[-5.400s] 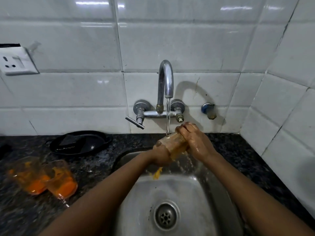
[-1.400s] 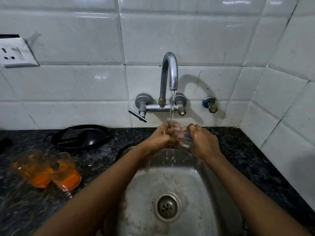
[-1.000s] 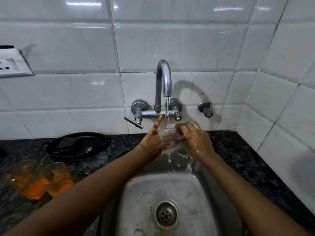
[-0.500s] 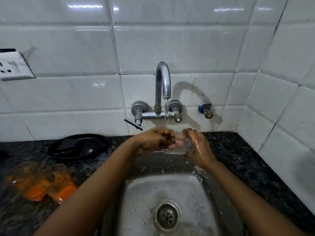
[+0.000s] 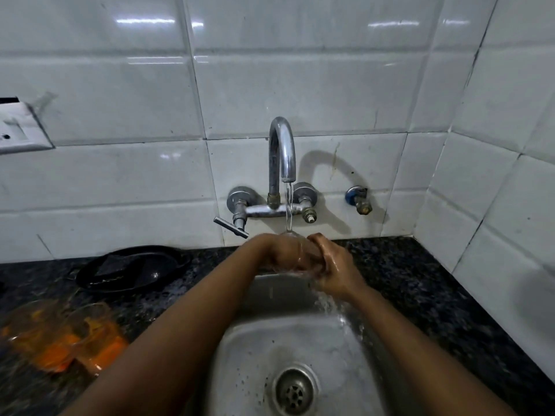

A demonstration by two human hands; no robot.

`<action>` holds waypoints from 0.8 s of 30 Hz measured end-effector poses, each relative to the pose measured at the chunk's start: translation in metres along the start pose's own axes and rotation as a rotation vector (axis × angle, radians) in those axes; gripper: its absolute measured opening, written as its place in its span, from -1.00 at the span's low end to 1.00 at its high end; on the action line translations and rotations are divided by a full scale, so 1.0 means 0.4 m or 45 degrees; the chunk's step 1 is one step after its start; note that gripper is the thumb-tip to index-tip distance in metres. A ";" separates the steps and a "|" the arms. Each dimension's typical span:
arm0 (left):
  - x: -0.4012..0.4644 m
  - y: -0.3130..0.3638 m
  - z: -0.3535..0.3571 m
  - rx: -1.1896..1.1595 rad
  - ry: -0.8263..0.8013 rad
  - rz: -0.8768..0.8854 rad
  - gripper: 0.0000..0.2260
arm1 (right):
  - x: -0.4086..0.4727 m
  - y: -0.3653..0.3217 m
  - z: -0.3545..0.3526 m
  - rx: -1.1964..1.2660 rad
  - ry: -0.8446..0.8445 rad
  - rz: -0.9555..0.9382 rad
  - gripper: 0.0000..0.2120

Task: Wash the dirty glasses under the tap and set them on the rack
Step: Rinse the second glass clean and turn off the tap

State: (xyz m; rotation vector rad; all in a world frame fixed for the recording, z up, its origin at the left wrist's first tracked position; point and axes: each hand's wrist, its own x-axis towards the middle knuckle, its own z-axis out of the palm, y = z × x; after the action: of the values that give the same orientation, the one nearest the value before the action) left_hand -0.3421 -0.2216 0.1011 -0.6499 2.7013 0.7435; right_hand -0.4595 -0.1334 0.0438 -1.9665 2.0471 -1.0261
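A clear glass (image 5: 303,250) is held under the running tap (image 5: 282,151), almost wholly covered by my hands. My left hand (image 5: 277,252) has its fingers curled into or around the glass. My right hand (image 5: 333,265) grips it from the right side. Water streams from the spout onto the glass and splashes down into the steel sink (image 5: 249,349). Two dirty glasses (image 5: 69,334) with orange residue stand on the dark counter at the left, blurred. No rack is in view.
A black pan (image 5: 129,270) lies on the granite counter (image 5: 420,280) behind the dirty glasses. The tap's lever handle (image 5: 231,227) sticks out to the left. A small valve (image 5: 359,199) sits on the tiled wall. A wall socket (image 5: 18,130) is at far left.
My left hand has pushed further over the glass, so the glass is now nearly hidden. Water now runs down off my right hand into the sink.
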 end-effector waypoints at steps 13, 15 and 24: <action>-0.071 -0.045 -0.034 -0.613 0.097 0.093 -0.79 | -0.026 0.015 -0.027 -0.238 -0.157 0.195 -0.29; -0.068 -0.023 -0.004 -0.877 0.399 0.074 -0.76 | -0.035 0.006 -0.018 -0.228 -0.139 0.277 -0.28; -0.015 0.003 0.075 -1.019 1.478 -0.214 -0.69 | -0.048 -0.123 0.021 -0.098 -0.185 0.179 0.16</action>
State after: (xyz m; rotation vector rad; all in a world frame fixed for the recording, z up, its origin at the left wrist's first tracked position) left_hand -0.3334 -0.2025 0.0789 -1.9656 3.0635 1.8732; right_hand -0.4111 -0.1152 0.0570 -1.8410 2.1377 -0.7639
